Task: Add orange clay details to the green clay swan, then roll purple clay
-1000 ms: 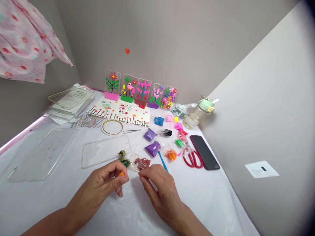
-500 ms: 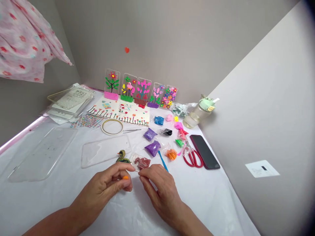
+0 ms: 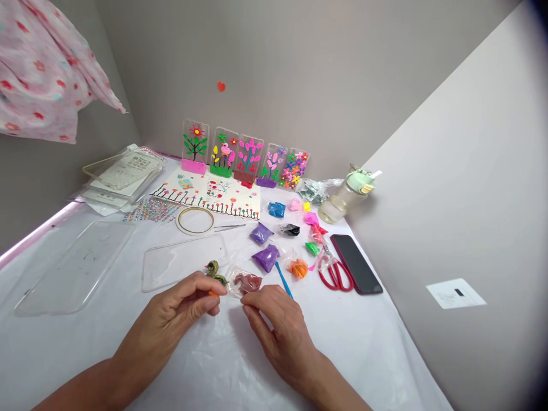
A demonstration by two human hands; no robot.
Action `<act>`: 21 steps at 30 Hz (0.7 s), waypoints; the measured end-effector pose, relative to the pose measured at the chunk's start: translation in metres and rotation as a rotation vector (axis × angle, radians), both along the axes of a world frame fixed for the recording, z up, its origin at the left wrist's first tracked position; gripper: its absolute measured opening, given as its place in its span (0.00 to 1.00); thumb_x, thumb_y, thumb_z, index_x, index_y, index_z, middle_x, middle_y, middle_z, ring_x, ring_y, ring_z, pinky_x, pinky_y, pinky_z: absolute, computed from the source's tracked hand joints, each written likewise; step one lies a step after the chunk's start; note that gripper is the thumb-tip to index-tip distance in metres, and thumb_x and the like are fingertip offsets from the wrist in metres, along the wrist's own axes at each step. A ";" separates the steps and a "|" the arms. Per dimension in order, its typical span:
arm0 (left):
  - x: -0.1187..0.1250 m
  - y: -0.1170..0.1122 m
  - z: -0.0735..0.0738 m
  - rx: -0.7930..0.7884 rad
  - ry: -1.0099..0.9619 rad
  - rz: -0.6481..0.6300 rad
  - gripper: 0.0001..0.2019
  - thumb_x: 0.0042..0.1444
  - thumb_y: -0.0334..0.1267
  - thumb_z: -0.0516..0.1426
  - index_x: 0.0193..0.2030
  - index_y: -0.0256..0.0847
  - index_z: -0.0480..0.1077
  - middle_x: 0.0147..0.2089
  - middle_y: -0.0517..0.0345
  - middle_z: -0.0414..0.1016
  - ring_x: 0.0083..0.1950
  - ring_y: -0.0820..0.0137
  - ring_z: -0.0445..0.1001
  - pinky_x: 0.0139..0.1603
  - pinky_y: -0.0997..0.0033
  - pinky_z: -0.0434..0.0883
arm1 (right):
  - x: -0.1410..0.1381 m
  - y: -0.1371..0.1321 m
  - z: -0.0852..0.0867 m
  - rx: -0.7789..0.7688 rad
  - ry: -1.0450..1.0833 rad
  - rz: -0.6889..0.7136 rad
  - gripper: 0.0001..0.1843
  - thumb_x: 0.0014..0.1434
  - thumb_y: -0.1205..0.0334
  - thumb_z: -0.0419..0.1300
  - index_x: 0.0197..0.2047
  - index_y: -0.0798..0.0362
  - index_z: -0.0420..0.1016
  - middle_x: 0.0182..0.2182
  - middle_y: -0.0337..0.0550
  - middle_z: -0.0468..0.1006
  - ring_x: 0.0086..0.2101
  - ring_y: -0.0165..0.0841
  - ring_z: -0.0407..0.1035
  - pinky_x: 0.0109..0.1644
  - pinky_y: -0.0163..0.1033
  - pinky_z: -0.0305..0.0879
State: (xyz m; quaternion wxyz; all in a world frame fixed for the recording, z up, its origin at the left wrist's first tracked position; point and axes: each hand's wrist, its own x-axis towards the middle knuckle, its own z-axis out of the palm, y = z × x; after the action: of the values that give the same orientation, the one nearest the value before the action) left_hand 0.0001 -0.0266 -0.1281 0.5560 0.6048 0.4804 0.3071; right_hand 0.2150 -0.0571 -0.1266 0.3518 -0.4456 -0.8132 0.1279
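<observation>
The left hand [image 3: 171, 313] has its thumb and fingers pinched together on a bit of orange clay [image 3: 211, 294], nearly hidden by the fingertips. The right hand [image 3: 278, 332] sits just beside it, fingers loosely curled and apart, holding nothing that shows. Its fingertips [image 3: 245, 309] lie just below a clear bag of brown-red clay [image 3: 247, 282], and a blue-handled stick tool [image 3: 283, 279] runs out from behind its knuckles.

Just past the left fingers stands a small green-and-yellow clay duck [image 3: 213, 269], at the lower edge of a clear phone case [image 3: 180, 262] lying flat on the white-covered surface [image 3: 64, 342]. A larger clear plastic case [image 3: 75, 265] lies further left.

To the right are small bags of clay – purple [image 3: 266, 258], orange [image 3: 298, 268], green [image 3: 312, 248], black [image 3: 290, 229], blue [image 3: 276, 209] and pink [image 3: 310, 218] – then red-handled scissors [image 3: 336, 275] beside a dark phone [image 3: 356, 264].

Further back lie a ring of tape [image 3: 195, 220], tweezers [image 3: 229, 226], loose rhinestones [image 3: 152, 210] and a sheet painted with rows of flowers [image 3: 205, 197]. Behind that, decorated clear phone cases [image 3: 244, 154] stand in a row against the wall, near a water bottle [image 3: 345, 197]. Packaged cases [image 3: 124, 174] are stacked at the far left, under a hanging pink floral cloth [image 3: 38, 63].
</observation>
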 end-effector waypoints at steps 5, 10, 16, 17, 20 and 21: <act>0.001 -0.001 -0.002 -0.065 -0.025 0.015 0.13 0.57 0.52 0.59 0.35 0.45 0.74 0.31 0.62 0.74 0.36 0.71 0.72 0.39 0.77 0.67 | 0.000 0.000 0.000 0.001 -0.004 -0.003 0.06 0.67 0.69 0.54 0.42 0.53 0.71 0.30 0.41 0.74 0.32 0.31 0.68 0.39 0.36 0.64; -0.007 -0.005 -0.004 -0.020 0.120 0.072 0.26 0.61 0.60 0.51 0.21 0.40 0.62 0.20 0.64 0.60 0.23 0.74 0.59 0.26 0.76 0.59 | -0.001 0.002 -0.004 -0.051 0.033 -0.010 0.06 0.68 0.68 0.53 0.43 0.51 0.71 0.33 0.42 0.77 0.35 0.32 0.71 0.42 0.37 0.66; -0.011 0.000 0.005 0.113 0.124 0.291 0.19 0.63 0.58 0.49 0.34 0.45 0.68 0.26 0.63 0.65 0.33 0.70 0.66 0.35 0.75 0.64 | -0.005 0.009 -0.003 -0.154 -0.069 -0.060 0.05 0.68 0.65 0.54 0.44 0.52 0.71 0.40 0.46 0.77 0.41 0.35 0.71 0.44 0.39 0.67; -0.010 0.001 0.005 0.128 0.099 0.324 0.17 0.63 0.57 0.51 0.39 0.46 0.68 0.29 0.64 0.68 0.36 0.70 0.68 0.39 0.76 0.65 | -0.006 0.011 -0.001 -0.160 -0.098 -0.063 0.05 0.68 0.64 0.54 0.44 0.52 0.71 0.40 0.46 0.77 0.40 0.35 0.70 0.44 0.39 0.67; -0.009 0.004 0.006 0.090 -0.015 0.389 0.16 0.58 0.55 0.58 0.46 0.49 0.68 0.37 0.65 0.74 0.44 0.70 0.72 0.47 0.77 0.67 | -0.011 0.017 0.005 -0.145 -0.194 -0.085 0.05 0.67 0.64 0.56 0.45 0.53 0.72 0.39 0.46 0.76 0.39 0.36 0.70 0.41 0.39 0.66; -0.008 0.005 0.006 0.068 -0.054 0.396 0.17 0.57 0.55 0.59 0.46 0.49 0.69 0.38 0.64 0.75 0.45 0.70 0.73 0.48 0.77 0.67 | -0.015 0.020 0.006 -0.129 -0.233 -0.088 0.04 0.66 0.65 0.57 0.44 0.53 0.72 0.39 0.46 0.76 0.39 0.36 0.69 0.41 0.40 0.66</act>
State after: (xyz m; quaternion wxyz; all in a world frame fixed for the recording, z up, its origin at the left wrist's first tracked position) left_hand -0.0083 -0.0219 -0.1224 0.4767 0.5085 0.5642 0.4425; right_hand 0.2004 -0.0366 -0.1201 0.2310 -0.5146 -0.8181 0.1118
